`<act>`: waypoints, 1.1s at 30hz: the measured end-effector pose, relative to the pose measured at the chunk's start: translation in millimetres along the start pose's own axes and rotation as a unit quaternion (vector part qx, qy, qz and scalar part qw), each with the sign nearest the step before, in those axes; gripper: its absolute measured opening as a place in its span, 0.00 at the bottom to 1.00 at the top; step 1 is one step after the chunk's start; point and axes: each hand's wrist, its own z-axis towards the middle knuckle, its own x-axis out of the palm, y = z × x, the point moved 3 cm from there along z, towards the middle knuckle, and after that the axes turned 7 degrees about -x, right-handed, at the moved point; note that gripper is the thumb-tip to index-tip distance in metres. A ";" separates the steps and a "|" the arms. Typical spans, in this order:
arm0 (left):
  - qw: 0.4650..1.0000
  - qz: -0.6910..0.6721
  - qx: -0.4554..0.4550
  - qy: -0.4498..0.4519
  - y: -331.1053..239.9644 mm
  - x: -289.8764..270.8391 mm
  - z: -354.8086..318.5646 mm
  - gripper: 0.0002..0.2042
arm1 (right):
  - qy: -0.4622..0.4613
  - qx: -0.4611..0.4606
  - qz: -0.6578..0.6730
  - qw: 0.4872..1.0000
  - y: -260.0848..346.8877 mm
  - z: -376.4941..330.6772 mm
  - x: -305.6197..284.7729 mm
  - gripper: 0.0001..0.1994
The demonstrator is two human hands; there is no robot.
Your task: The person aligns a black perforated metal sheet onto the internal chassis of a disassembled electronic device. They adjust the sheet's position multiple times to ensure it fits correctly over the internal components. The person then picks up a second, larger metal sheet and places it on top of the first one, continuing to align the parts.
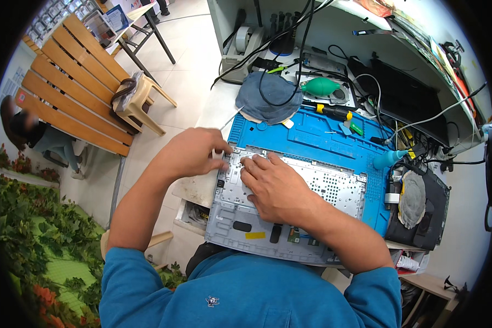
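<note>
A silver-grey laptop top case (232, 218) lies inner side up, partly on a blue work mat (276, 130) and reaching over the bench's near edge towards me. Its perforated metal keyboard plate (333, 183) faces upward. My right hand (273, 186) rests on the left half of this plate, palm down, fingers spread. At the case's far left corner is my left hand (199, 153), its fingers bent, with a gap between thumb and forefinger. Nothing shows in that gap; whether the fingertips touch the corner, I cannot tell.
Beyond the case lie a grey cloth pad (268, 98), a green blower bulb (320, 86) and a yellow-black screwdriver (333, 112). A light-blue bottle (389, 159) stands right of it. Black cables (259, 60) hang over the back. An open drawer (191, 216) juts out at left.
</note>
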 end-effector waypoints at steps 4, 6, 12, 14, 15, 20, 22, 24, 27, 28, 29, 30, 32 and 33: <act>0.995 -0.064 -0.018 -0.074 -0.3 11.2 28.5 0.11 | 0.021 0.008 0.022 1.000 1.2 2.9 -4.9 0.26; 0.995 -0.079 -0.044 -0.047 -1.9 16.1 40.4 0.09 | 0.022 0.011 0.027 0.999 0.8 2.2 -4.6 0.26; 0.996 -0.030 -0.086 0.026 -9.2 9.0 53.8 0.10 | -0.005 0.007 -0.006 1.000 4.5 -0.5 -0.6 0.27; 0.995 -0.005 -0.086 0.040 -14.9 5.4 59.6 0.09 | -0.005 0.003 -0.025 1.000 6.4 -0.3 -2.5 0.28; 0.995 0.008 -0.087 0.046 -17.2 3.8 61.2 0.09 | 0.004 0.013 -0.016 1.000 7.1 0.0 -2.8 0.28; 0.994 0.033 -0.078 0.068 -17.5 7.1 67.2 0.07 | 0.016 0.041 0.025 0.999 5.5 -2.8 -0.5 0.29; 0.994 0.047 -0.069 0.071 -16.7 8.1 70.0 0.07 | 0.019 0.040 0.025 0.999 4.7 -2.4 -3.3 0.29; 0.992 0.067 -0.064 0.082 -19.7 5.9 74.7 0.07 | 0.018 0.040 0.026 0.999 4.4 -2.3 -4.8 0.28; 0.991 0.061 -0.061 0.099 -18.2 5.3 78.0 0.08 | 0.015 0.040 0.026 0.999 3.8 -2.4 -4.8 0.27; 0.991 0.067 -0.069 0.094 -18.4 4.1 77.4 0.08 | 0.018 0.039 0.025 0.999 4.2 -2.1 -4.6 0.27; 0.990 0.073 -0.076 0.089 -20.2 2.3 76.3 0.08 | 0.020 0.040 0.023 0.999 4.4 -1.8 -4.5 0.27; 0.990 0.080 -0.083 0.084 -21.4 1.6 75.1 0.08 | 0.028 0.041 0.028 0.998 4.4 -1.3 -5.0 0.27; 0.991 0.061 -0.087 0.081 -20.2 -0.3 72.6 0.08 | 0.039 0.043 0.033 0.998 2.1 2.1 -9.6 0.27; 0.992 0.054 -0.088 0.077 -19.1 -2.9 71.2 0.08 | 0.052 0.042 0.035 0.997 1.4 4.1 -11.6 0.27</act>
